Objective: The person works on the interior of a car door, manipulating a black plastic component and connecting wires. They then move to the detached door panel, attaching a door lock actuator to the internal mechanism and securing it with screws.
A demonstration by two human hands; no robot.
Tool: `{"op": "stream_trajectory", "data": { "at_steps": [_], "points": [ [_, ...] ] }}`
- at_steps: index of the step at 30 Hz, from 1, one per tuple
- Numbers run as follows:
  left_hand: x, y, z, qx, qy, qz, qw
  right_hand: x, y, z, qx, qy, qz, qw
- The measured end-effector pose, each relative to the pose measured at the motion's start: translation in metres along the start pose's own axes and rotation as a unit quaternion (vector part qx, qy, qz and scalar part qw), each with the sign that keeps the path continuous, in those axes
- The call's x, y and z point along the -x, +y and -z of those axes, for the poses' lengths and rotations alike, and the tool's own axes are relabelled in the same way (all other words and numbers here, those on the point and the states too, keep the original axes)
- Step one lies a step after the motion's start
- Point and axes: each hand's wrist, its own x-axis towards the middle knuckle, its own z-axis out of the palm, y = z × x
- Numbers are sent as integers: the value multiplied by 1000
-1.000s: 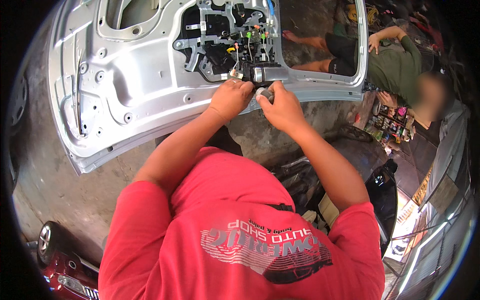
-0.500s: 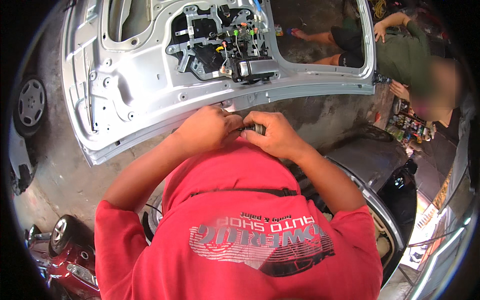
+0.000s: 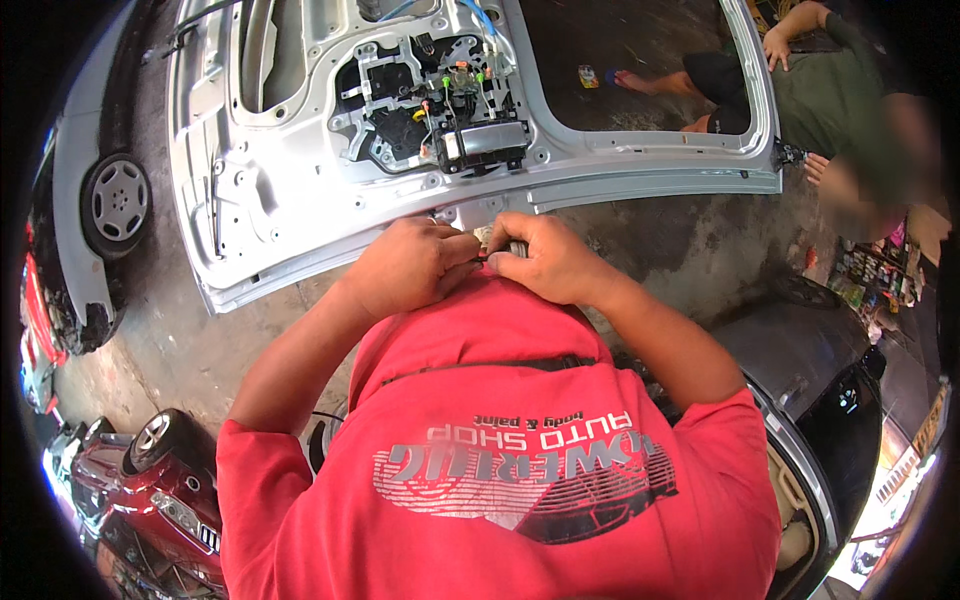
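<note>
Left hand (image 3: 405,265): fingers curled shut around a small pale part (image 3: 484,238), pinched jointly with the right hand (image 3: 548,262), whose fingers are likewise closed on it; the part's kind is hard to tell, mostly hidden. Location: just below the lower edge of a silver car door (image 3: 300,200) lying on the concrete floor (image 3: 660,230). Black latch mechanism (image 3: 485,145) sits inside the door. Seated person (image 3: 830,100) beyond.
</note>
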Motion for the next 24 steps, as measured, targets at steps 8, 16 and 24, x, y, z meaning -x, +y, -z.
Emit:
{"op": "stream_trajectory", "data": {
  "at_steps": [8, 16, 24],
  "points": [
    [-1, 14, -9, 7, 37, 56, 998, -4, 11, 33, 17, -70, 31, 997],
    [-6, 35, -20, 94, 101, 174, 975, -6, -1, 50, 39, -77, 65, 994],
    [-8, 48, -16, 106, 150, 180, 966, -5, -10, 61, 68, -85, 146, 983]
  ]
}}
